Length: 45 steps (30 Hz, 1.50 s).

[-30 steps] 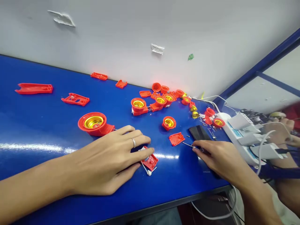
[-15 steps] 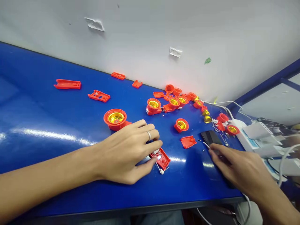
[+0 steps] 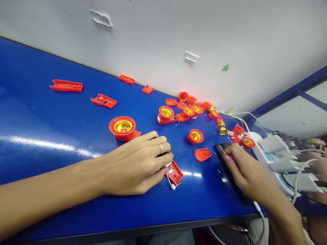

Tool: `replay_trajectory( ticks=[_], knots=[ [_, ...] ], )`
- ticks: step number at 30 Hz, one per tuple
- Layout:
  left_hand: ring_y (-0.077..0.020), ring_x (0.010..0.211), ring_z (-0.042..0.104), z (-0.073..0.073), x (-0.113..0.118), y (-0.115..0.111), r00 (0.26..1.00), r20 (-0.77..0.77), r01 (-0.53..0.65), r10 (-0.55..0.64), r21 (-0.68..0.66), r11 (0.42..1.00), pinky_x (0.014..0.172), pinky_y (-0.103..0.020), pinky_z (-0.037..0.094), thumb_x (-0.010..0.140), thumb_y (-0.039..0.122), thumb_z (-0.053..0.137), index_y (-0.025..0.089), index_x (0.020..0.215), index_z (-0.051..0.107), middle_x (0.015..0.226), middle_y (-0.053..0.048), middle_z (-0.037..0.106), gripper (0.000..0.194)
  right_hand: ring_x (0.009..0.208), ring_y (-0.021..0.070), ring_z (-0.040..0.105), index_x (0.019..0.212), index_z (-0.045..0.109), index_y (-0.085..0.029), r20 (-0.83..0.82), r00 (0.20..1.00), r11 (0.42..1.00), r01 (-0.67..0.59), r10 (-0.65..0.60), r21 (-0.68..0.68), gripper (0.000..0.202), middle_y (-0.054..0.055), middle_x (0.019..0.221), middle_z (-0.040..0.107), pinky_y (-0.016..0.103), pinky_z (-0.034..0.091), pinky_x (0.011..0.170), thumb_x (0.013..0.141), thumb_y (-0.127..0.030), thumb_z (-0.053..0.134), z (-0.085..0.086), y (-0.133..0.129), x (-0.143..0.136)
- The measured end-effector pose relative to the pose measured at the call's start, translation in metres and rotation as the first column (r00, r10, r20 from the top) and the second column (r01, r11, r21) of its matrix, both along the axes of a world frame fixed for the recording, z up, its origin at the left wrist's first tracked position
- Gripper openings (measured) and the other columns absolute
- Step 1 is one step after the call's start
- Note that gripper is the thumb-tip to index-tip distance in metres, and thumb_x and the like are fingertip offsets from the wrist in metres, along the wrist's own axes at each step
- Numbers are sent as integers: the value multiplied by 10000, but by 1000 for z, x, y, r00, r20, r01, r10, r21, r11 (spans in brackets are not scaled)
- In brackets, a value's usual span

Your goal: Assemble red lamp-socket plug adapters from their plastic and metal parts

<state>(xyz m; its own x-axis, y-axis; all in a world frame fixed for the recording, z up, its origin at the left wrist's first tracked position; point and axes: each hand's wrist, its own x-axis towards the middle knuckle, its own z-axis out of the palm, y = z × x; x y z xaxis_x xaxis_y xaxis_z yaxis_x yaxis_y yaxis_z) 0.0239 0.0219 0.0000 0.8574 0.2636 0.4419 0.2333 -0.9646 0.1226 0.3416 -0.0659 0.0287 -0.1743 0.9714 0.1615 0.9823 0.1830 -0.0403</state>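
My left hand (image 3: 143,163), a ring on one finger, is closed over a red plastic housing (image 3: 175,175) lying on the blue table. A thin white wire with a small white knob (image 3: 173,186) sticks out beside the housing. Just beyond the knuckles is a red lamp socket (image 3: 123,127) with a gold screw shell; whether it joins the housing is hidden under the hand. My right hand (image 3: 245,170) is over a black phone (image 3: 230,166), fingers pinched at a thin whitish piece (image 3: 221,149) that is too small to name.
Loose red covers (image 3: 66,85) lie at the left and a red cover (image 3: 202,154) between the hands. Several lamp sockets (image 3: 166,114) and gold shells (image 3: 223,130) stretch along the wall. A white power strip (image 3: 265,153) with plugs and cables stands at the right, near another person's arm (image 3: 316,166).
My right hand has shifted up and left over the phone, and its fingers have drawn closer together. The left hand stays on the housing. The whole view has shifted slightly.
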Motion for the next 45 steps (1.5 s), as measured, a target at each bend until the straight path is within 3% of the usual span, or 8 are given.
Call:
replay_trajectory(
  ticks=[6,8,10,14,18,26,36,45],
  knots=[
    [-213,811,584,1,-2,0,999,-26,41,-42,-24,999,731,-386,416,950,175,497,163,1040,678,920,-62,675,202,743,116,638,1078,574,-268,-245,966,996,-87,85,2,118,-14,924,662,213,483,627,1018,-312,482,-3,-15,-35],
    [-213,812,586,1,-2,0,998,-32,49,-50,-30,998,732,-384,415,950,174,498,165,1029,678,915,-61,675,196,839,116,677,1241,547,-275,-306,938,987,-160,161,30,239,-5,1023,698,196,513,701,1003,-263,528,-8,-22,-55],
    [-214,814,591,2,-2,0,998,-26,54,-55,-26,998,741,-379,422,947,174,507,176,1025,677,909,-62,678,187,839,125,692,1195,573,-247,-344,911,973,-219,228,65,200,5,1005,716,209,521,730,997,-235,544,-15,-27,-73],
    [-215,811,601,2,0,-1,998,-2,62,-63,-26,998,767,-375,434,941,172,520,182,1032,670,911,-70,682,176,647,116,649,1028,616,-195,-329,891,944,-254,313,209,100,-6,790,685,222,486,599,986,-161,532,-26,-29,-95],
    [-218,826,605,1,0,0,997,-21,70,-71,-52,996,782,-386,426,955,176,502,158,1050,660,933,-80,682,186,670,111,687,1034,619,-194,-221,922,907,-225,316,357,115,3,820,724,203,503,618,976,-136,538,-25,-30,-99],
    [-212,830,602,3,0,-2,996,-39,73,-76,-74,995,777,-390,409,974,164,466,144,1057,658,941,-78,679,210,835,155,711,1220,576,-181,-116,930,916,-313,350,251,327,57,1029,718,244,506,586,935,-84,450,-38,-38,-96],
    [-217,835,593,3,-2,0,995,-42,86,-90,-98,991,767,-386,416,968,149,461,144,1100,652,946,-90,668,233,738,127,686,1160,599,-167,-101,920,898,-337,377,281,271,27,896,687,254,484,590,933,-88,474,-37,-42,-99],
    [-207,838,578,2,-3,1,998,-10,54,-56,-164,985,746,-359,435,982,145,452,135,1204,627,972,-94,638,283,716,134,691,1162,605,-173,-133,936,907,-270,326,324,260,30,883,709,263,503,622,939,-100,492,-31,-48,-104]
  ],
)
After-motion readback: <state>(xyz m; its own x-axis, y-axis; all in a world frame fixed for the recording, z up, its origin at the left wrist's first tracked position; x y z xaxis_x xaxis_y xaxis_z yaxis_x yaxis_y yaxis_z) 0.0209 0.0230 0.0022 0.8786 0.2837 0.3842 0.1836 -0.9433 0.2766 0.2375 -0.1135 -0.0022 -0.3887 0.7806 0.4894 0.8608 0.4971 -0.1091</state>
